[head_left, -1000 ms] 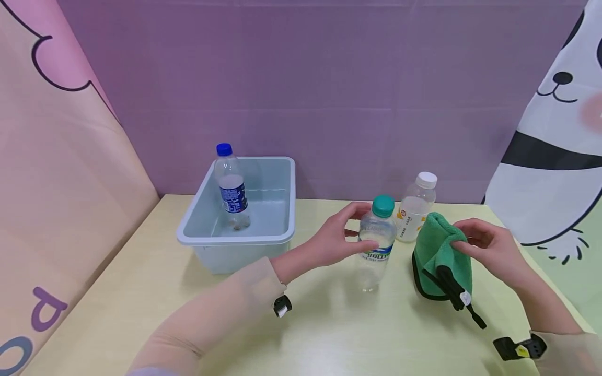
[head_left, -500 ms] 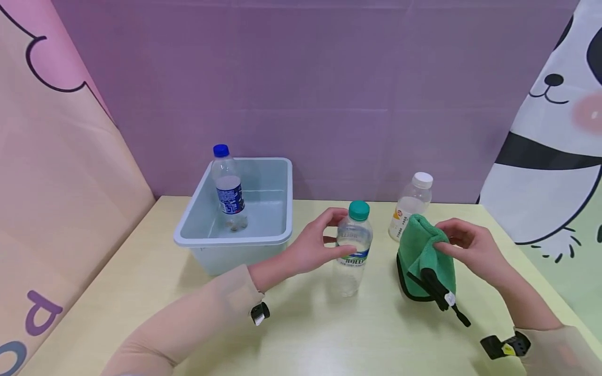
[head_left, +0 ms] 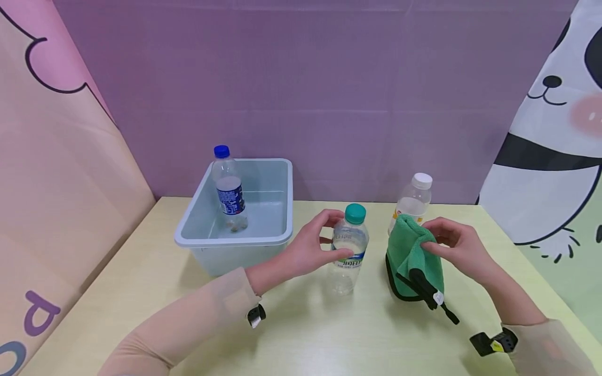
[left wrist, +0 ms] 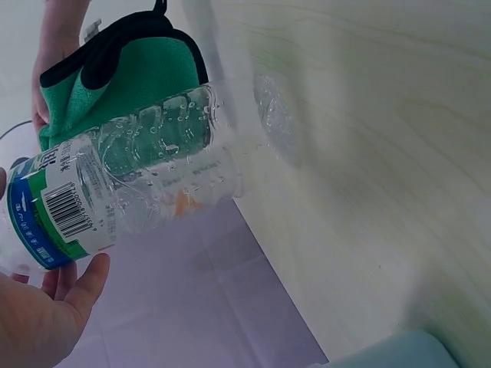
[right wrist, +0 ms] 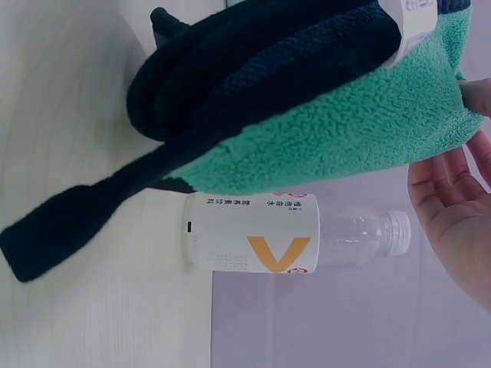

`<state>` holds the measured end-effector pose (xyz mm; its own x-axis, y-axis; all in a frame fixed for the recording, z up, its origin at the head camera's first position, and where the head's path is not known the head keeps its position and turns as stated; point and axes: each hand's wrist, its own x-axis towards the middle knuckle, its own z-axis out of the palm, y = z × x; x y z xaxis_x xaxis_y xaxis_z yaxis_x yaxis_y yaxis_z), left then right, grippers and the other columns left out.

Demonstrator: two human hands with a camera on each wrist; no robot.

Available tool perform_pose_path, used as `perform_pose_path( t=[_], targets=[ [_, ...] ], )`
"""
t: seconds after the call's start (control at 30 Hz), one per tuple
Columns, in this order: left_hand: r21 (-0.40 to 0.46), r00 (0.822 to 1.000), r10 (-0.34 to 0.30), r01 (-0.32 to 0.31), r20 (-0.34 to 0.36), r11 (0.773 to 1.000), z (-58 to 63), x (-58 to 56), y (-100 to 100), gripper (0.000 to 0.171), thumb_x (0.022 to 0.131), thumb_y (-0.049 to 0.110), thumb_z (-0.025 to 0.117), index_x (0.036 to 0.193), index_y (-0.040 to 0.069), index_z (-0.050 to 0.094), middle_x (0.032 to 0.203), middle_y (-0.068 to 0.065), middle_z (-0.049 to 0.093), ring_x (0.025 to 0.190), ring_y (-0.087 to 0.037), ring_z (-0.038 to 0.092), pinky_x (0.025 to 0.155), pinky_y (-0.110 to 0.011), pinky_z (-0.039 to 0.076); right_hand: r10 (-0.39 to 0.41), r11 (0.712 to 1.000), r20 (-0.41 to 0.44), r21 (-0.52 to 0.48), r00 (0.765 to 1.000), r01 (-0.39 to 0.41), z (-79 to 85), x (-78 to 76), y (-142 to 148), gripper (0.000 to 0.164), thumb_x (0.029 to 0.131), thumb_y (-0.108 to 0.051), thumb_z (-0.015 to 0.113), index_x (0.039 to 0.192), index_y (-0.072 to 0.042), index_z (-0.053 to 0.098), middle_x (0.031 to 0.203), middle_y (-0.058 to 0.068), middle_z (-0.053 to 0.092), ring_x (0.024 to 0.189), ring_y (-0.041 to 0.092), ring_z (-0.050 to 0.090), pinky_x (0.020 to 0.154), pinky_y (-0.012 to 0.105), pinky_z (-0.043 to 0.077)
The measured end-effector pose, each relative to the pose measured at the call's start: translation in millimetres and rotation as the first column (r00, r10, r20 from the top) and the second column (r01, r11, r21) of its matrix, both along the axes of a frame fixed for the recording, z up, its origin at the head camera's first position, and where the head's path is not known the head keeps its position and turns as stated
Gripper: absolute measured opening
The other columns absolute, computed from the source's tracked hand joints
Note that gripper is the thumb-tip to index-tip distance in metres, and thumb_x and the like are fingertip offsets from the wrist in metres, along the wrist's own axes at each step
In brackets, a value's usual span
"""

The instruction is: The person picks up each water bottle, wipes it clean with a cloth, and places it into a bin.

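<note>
My left hand (head_left: 308, 248) grips a clear plastic bottle (head_left: 349, 243) with a green cap, thumb on one side and fingers round the other. The bottle stands nearly upright, and its barcode label (left wrist: 65, 211) shows in the left wrist view. To its right, my right hand (head_left: 463, 250) pinches the top of a folded green cloth (head_left: 416, 256) with black edging. A black strap (right wrist: 115, 192) hangs from the cloth in the right wrist view. Behind the cloth stands a white-capped bottle (head_left: 414, 197), its lower part hidden in the head view; its label (right wrist: 257, 232) shows in the right wrist view.
A pale blue plastic bin (head_left: 235, 242) stands on the table (head_left: 301, 334) to the left. Inside it is a clear bottle (head_left: 229, 188) with a blue cap and blue label. A purple backdrop (head_left: 301, 94) rises behind the table's far edge.
Both hands have shifted left, carrying the green-capped bottle and the green cloth with them. The cloth now covers more of the white-capped bottle. The head view has also shifted slightly.
</note>
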<state>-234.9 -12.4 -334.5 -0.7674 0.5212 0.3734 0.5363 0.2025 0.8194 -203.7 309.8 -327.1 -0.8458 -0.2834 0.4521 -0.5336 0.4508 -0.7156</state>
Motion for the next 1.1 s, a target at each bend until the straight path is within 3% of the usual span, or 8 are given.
perform_pose_path(
  t=[0.17,0.33,0.57,0.87,1.0,1.1],
  targets=[
    [-0.019,1.000,0.018,-0.019,-0.023,1.000,1.1,-0.4,-2,0.068,0.080,0.016,0.082,0.135,0.012,0.044,0.125,-0.002,0.056,0.115,-0.016,0.051,0.085,-0.034,0.052,0.011,1.000,-0.008,-0.005,1.000,-0.011,0.2,-1.8,-3,0.023,0.084,0.013,0.066,0.105,0.004,0.063,0.094,-0.010,0.065,0.079,0.007,0.063,0.070,0.016,0.053],
    [-0.023,0.998,0.027,-0.028,-0.051,0.999,10.2,-2.6,-7,0.067,0.082,0.019,0.081,0.138,0.013,0.045,0.130,-0.003,0.054,0.118,-0.017,0.051,0.088,-0.036,0.051,0.021,1.000,-0.016,-0.006,1.000,-0.021,6.2,-4.7,-11,0.023,0.084,0.012,0.066,0.106,0.005,0.063,0.094,-0.010,0.066,0.079,0.008,0.064,0.069,0.017,0.053],
    [-0.064,0.998,-0.010,0.006,-0.063,0.998,21.1,-4.0,-12,0.061,0.085,0.017,0.077,0.138,0.011,0.047,0.129,-0.005,0.055,0.120,-0.024,0.051,0.088,-0.042,0.052,0.033,0.999,-0.042,-0.034,0.999,-0.034,19.4,-7.5,-32,0.025,0.083,0.013,0.066,0.107,0.008,0.062,0.094,-0.010,0.066,0.080,0.008,0.064,0.070,0.017,0.053],
    [-0.079,0.995,-0.058,0.052,-0.079,0.996,16.2,-5.1,-12,0.055,0.087,0.015,0.075,0.135,0.008,0.050,0.124,-0.002,0.056,0.116,-0.018,0.051,0.080,-0.028,0.055,0.084,0.986,-0.045,-0.140,0.995,-0.089,23.6,-10.7,-64,0.025,0.084,0.014,0.065,0.108,0.011,0.059,0.091,-0.004,0.066,0.077,0.009,0.063,0.070,0.018,0.054],
    [-0.057,0.995,-0.071,0.067,-0.075,0.996,13.6,-5.4,-11,0.051,0.088,0.014,0.074,0.133,0.008,0.051,0.124,-0.003,0.054,0.116,-0.020,0.050,0.077,-0.026,0.056,0.096,0.982,0.004,-0.163,0.995,-0.094,19.2,-10.7,-75,0.026,0.087,0.007,0.067,0.112,0.010,0.059,0.093,0.003,0.066,0.079,0.010,0.065,0.071,0.021,0.055],
    [-0.025,0.995,-0.084,0.083,-0.054,0.996,12.6,-5.3,-9,0.050,0.088,0.012,0.073,0.133,0.008,0.051,0.125,-0.003,0.053,0.116,-0.021,0.049,0.076,-0.026,0.056,0.109,0.976,0.053,-0.196,0.993,-0.097,13.7,-10.2,-82,0.029,0.089,0.003,0.067,0.115,0.009,0.058,0.095,0.001,0.068,0.081,0.011,0.066,0.071,0.023,0.056]
  ],
)
